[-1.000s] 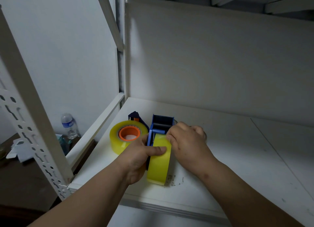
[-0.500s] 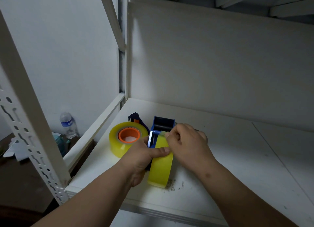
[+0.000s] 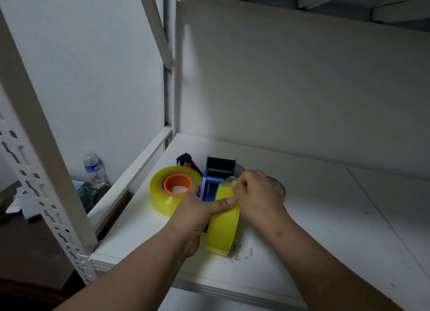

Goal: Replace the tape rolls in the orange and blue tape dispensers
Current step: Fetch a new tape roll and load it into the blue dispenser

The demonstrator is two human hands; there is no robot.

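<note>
Both hands hold the yellow tape roll (image 3: 222,227); right hand (image 3: 258,194) has lifted its end.

Against the blue tape dispenser (image 3: 217,178), the right hand (image 3: 257,194) now sits higher and nearer the black roller than a second ago, when it lay curled over the top of the yellow tape roll (image 3: 223,227). Its fingertips now pinch a clear free end of tape (image 3: 229,181), lifted off the roll just beside the dispenser's frame; earlier no loose end showed. The left hand's (image 3: 197,215) thumb now lies further across the roll's face.
</note>
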